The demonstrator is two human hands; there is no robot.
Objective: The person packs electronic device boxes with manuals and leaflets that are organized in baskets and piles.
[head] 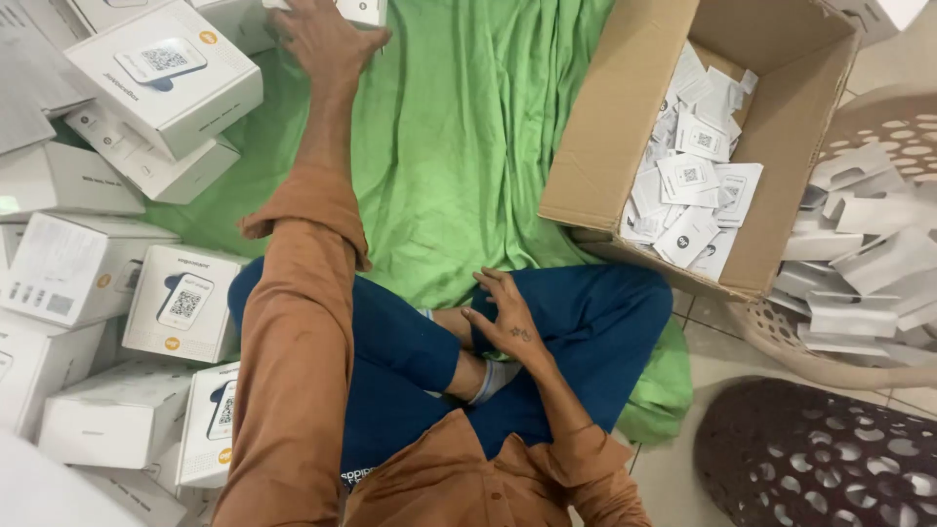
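I sit cross-legged on a green cloth (459, 146) in blue trousers and an orange-brown shirt. My left hand (322, 39) reaches far forward and rests on a white box (361, 10) at the top edge; whether the fingers grip it is hidden. My right hand (508, 317) rests on my crossed legs, fingers loosely spread, holding nothing. A pile of white product boxes (161, 78) lies to the left of my outstretched arm.
More white boxes (181, 303) are stacked along the left side. An open cardboard carton (605, 127) at the upper right holds several white leaflets (693, 176). A beige perforated basket (859, 254) with white paper pieces and a dark perforated stool (820, 459) stand at the right.
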